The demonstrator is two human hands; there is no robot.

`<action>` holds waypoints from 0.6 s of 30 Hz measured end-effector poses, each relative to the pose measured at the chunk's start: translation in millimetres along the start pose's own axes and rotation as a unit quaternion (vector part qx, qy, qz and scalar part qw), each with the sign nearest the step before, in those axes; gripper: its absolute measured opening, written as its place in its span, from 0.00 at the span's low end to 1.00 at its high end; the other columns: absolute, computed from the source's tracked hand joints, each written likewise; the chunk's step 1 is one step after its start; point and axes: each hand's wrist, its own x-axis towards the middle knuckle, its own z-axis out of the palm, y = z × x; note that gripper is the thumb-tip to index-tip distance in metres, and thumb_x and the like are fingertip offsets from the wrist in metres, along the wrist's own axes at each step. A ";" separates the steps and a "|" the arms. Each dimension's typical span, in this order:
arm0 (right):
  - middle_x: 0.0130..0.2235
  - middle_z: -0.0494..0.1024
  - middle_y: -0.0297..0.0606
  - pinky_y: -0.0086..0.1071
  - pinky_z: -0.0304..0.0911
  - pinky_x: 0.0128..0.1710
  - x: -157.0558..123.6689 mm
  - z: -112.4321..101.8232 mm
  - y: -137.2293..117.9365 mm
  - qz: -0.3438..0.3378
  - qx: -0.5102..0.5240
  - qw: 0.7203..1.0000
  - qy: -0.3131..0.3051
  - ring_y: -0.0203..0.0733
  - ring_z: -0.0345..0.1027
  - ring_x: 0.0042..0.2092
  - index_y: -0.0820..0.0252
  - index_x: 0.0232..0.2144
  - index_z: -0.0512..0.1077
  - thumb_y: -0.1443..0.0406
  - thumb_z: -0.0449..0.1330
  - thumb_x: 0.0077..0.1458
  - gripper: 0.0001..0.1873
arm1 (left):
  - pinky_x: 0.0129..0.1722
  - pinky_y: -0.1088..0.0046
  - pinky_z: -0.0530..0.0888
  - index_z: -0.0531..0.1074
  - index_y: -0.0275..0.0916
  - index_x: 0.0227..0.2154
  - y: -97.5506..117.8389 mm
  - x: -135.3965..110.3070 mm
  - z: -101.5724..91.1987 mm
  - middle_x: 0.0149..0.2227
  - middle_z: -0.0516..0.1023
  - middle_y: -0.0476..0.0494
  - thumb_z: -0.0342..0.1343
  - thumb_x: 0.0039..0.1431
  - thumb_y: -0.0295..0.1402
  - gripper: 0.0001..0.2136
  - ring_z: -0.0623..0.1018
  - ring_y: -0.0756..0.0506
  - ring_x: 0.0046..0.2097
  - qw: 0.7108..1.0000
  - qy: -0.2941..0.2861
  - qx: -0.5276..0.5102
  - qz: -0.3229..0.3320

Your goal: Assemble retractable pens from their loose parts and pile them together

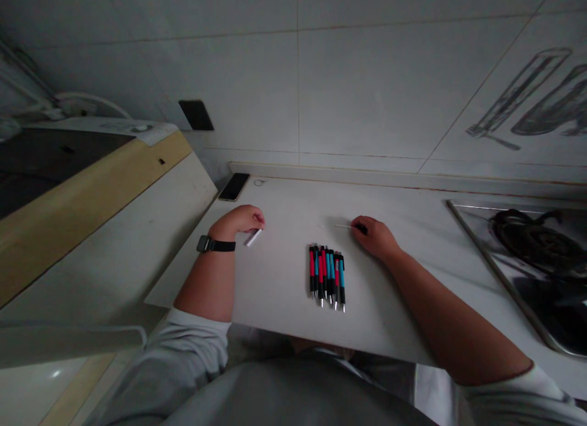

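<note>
Nearest: light grey fabric sleeves (197,340), pulled up to approx. the elbows, prob. to keep cloth off the things. Next, on the white flat worktop (284,261), a row of red, teal & black pens w/ silver tips (327,273), side by side, tips twd the person; prob. grouped so they stay together, btwn the hands & in reach of both.

Beyond the row, L hand (245,218), black-strapped watch (216,246) on its wrist, has fingertips closed, pinching the upper end of a slim white stick (254,238), which slants down twd the person. R hand (373,235), fingers curled, pinches a small dark piece (362,228) w/ a thin pale rod (343,225) pointing left; palm side hidden, prob. steadied on the worktop.

Far R: stainless-steel hob (477,225). Back L: black-screened phone (234,187), prob. set aside, thin ring (260,183) near it; then grey tiled wall (367,96).
</note>
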 end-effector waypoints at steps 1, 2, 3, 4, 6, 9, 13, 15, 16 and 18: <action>0.40 0.81 0.41 0.36 0.65 0.42 0.0 0.2 0.5 -0.002 0.000 1.000 0.000 0.45 0.73 0.40 0.55 0.40 0.76 0.64 0.57 0.59 0.09 | 0.22 0.77 0.65 0.78 0.39 0.26 -1.3 -0.2 -1.1 0.23 0.78 0.47 0.70 0.39 0.39 0.11 0.73 0.49 0.23 1.000 0.000 -0.001 -0.003; 0.40 0.81 0.41 0.36 0.65 0.42 -0.1 0.3 0.8 -0.004 0.001 1.000 0.000 0.45 0.73 0.40 0.55 0.40 0.76 0.64 0.57 0.59 0.09 | 0.22 0.77 0.66 0.78 0.39 0.26 -2.3 -0.6 -2.2 0.23 0.78 0.47 0.70 0.39 0.39 0.11 0.73 0.49 0.23 1.000 -0.001 -0.002 -0.007; 0.40 0.81 0.41 0.36 0.65 0.42 -0.2 0.3 0.9 -0.005 0.003 1.000 0.000 0.45 0.73 0.41 0.55 0.40 0.76 0.64 0.57 0.59 0.09 | 0.22 0.77 0.66 0.78 0.39 0.26 -2.9 -1.2 -3.1 0.22 0.78 0.46 0.70 0.40 0.39 0.11 0.73 0.49 0.23 1.000 -0.001 0.000 -0.012; 0.40 0.81 0.41 0.36 0.65 0.43 -0.5 0.2 0.9 -0.006 0.005 1.000 0.001 0.45 0.73 0.41 0.55 0.40 0.76 0.64 0.57 0.59 0.09 | 0.22 0.77 0.67 0.78 0.39 0.26 -3.2 -1.9 -3.8 0.22 0.78 0.46 0.70 0.40 0.39 0.11 0.73 0.49 0.23 1.000 0.000 0.004 -0.018; 0.40 0.80 0.40 0.36 0.65 0.43 -1.0 -0.2 0.2 -0.007 0.010 1.000 0.006 0.45 0.73 0.40 0.55 0.40 0.76 0.64 0.57 0.59 0.09 | 0.23 0.77 0.68 0.78 0.39 0.26 -2.8 -3.4 -4.4 0.22 0.78 0.46 0.69 0.41 0.38 0.10 0.73 0.48 0.23 0.999 0.001 0.013 -0.034; 0.40 0.80 0.41 0.36 0.65 0.43 -1.8 -1.8 -2.1 -0.013 0.018 1.000 0.015 0.45 0.73 0.40 0.55 0.39 0.76 0.63 0.57 0.59 0.09 | 0.23 0.77 0.68 0.78 0.39 0.25 -0.7 -4.9 -3.6 0.23 0.78 0.46 0.68 0.43 0.37 0.08 0.75 0.48 0.24 0.998 0.007 0.031 -0.050; 0.41 0.78 0.43 0.36 0.66 0.44 -1.9 -3.4 -6.7 -0.017 0.047 0.998 0.047 0.44 0.72 0.40 0.56 0.38 0.76 0.62 0.57 0.60 0.09 | 0.23 0.77 0.68 0.78 0.38 0.25 0.7 -4.7 -2.4 0.23 0.79 0.45 0.67 0.43 0.36 0.07 0.75 0.48 0.24 0.996 0.015 0.059 -0.062; 0.40 0.78 0.43 0.37 0.67 0.44 -0.8 -2.4 -8.4 -0.001 0.076 0.995 0.064 0.44 0.72 0.40 0.56 0.38 0.76 0.61 0.57 0.60 0.09 | 0.23 0.76 0.67 0.78 0.38 0.24 0.6 -4.8 -2.9 0.22 0.78 0.45 0.67 0.45 0.37 0.07 0.74 0.48 0.23 0.994 0.012 0.077 -0.072; 0.40 0.78 0.42 0.37 0.67 0.44 0.0 -1.5 -9.0 0.014 0.094 0.993 0.071 0.45 0.72 0.40 0.56 0.38 0.76 0.60 0.57 0.60 0.10 | 0.23 0.75 0.67 0.78 0.38 0.24 0.6 -5.2 -3.5 0.22 0.78 0.45 0.67 0.45 0.37 0.08 0.73 0.48 0.23 0.993 0.008 0.086 -0.076; 0.40 0.79 0.42 0.38 0.67 0.43 2.1 0.5 -10.3 0.051 0.141 0.985 0.081 0.45 0.72 0.40 0.56 0.39 0.76 0.58 0.56 0.60 0.11 | 0.23 0.74 0.66 0.79 0.38 0.24 1.7 -7.0 -5.6 0.22 0.77 0.45 0.66 0.47 0.37 0.07 0.73 0.48 0.22 0.991 0.002 0.106 -0.080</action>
